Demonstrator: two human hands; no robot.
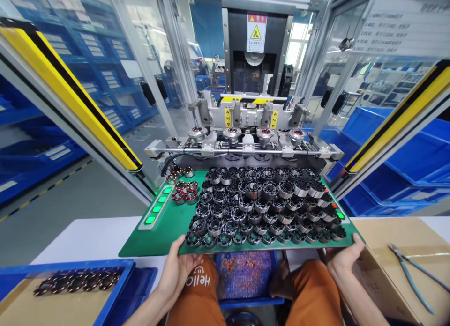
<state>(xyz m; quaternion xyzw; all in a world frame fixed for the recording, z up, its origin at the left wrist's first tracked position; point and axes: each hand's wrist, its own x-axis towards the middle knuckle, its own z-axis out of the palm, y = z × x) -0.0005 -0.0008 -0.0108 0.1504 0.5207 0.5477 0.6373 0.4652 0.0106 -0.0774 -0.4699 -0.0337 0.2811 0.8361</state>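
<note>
In front of the press machine (258, 59), the left hand (177, 265) and right hand (342, 258), well apart, each gripped the near edge of the green tray (158, 234) loaded with metal rings (262, 202).

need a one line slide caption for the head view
Both hands, left hand and right hand, grip the near edge of a green tray packed with metal rings before a press machine.

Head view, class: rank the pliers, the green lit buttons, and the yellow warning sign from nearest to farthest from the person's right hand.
1. Pliers, on the cardboard just right of the right hand.
2. Green lit buttons, on the left of the green board, across from that hand.
3. Yellow warning sign, high on the machine, far behind.
</note>
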